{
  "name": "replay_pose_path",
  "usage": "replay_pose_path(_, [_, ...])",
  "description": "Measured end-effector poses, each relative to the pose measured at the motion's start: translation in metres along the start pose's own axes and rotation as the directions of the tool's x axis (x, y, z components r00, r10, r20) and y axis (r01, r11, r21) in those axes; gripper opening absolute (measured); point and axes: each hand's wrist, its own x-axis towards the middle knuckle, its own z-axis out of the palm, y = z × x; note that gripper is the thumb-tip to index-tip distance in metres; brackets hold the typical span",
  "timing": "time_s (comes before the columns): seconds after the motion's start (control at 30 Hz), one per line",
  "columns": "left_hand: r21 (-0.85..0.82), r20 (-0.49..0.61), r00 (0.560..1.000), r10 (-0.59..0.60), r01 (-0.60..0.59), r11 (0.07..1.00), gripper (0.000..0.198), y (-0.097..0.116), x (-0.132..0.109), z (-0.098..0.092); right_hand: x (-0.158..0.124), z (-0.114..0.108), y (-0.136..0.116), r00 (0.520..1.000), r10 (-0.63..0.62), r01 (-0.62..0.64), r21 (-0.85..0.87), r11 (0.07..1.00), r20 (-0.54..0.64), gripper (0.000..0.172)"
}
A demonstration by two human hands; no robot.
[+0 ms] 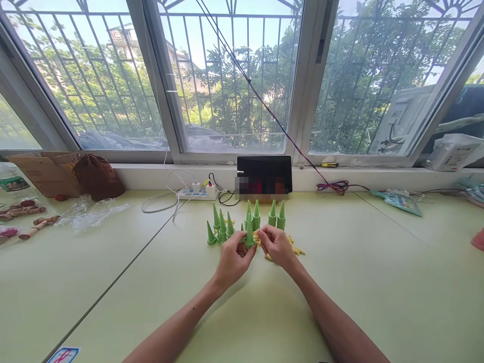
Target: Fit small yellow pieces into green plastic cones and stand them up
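Note:
My left hand (pixel 234 258) is closed around the base of a green cone (pixel 249 235) that points upward. Close beside it on the right, my right hand (pixel 277 245) has its fingers pinched together near the cone; what they hold, if anything, is too small to make out. More green cones (pixel 222 226) stand behind my left hand, and a pair of green cones (pixel 281 217) on green bases stands behind my right hand. Small yellow pieces (pixel 297 249) lie on the table around my right hand, some partly hidden by it.
A dark screen (pixel 264 171) leans at the sill behind the cones. A power strip (pixel 202 193) with white cables lies left of it, a bundled cable (pixel 335 187) right. A brown pouch (pixel 99 176), plastic wrap (pixel 88 212) and wooden pieces (pixel 38 228) occupy the far left.

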Motion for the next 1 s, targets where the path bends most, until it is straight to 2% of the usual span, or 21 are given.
replay_pose_path(0.43, [-0.010,0.038,0.999,0.030,-0.030,1.000,0.017,0.0024,-0.0007,-0.0012,0.0021,0.0000,0.0071,0.997,-0.045,0.033,-0.178,0.984,-0.065,0.052])
replay_pose_path(0.53, [-0.006,0.025,0.999,0.032,-0.032,0.999,0.016,0.0023,-0.0005,-0.0007,0.0023,0.0006,0.0072,0.996,-0.053,0.040,-0.167,0.985,-0.074,0.052])
replay_pose_path(0.73, [0.007,-0.027,1.000,0.007,-0.007,1.000,0.019,0.0017,0.0006,-0.0008,0.0003,0.0000,0.0053,0.999,-0.028,0.025,-0.079,0.997,-0.038,0.041])
replay_pose_path(1.0, [0.019,0.003,0.999,0.054,-0.054,0.998,0.016,-0.0006,-0.0009,-0.0010,0.0012,-0.0008,0.0064,0.998,-0.039,0.029,-0.154,0.988,-0.059,0.045])
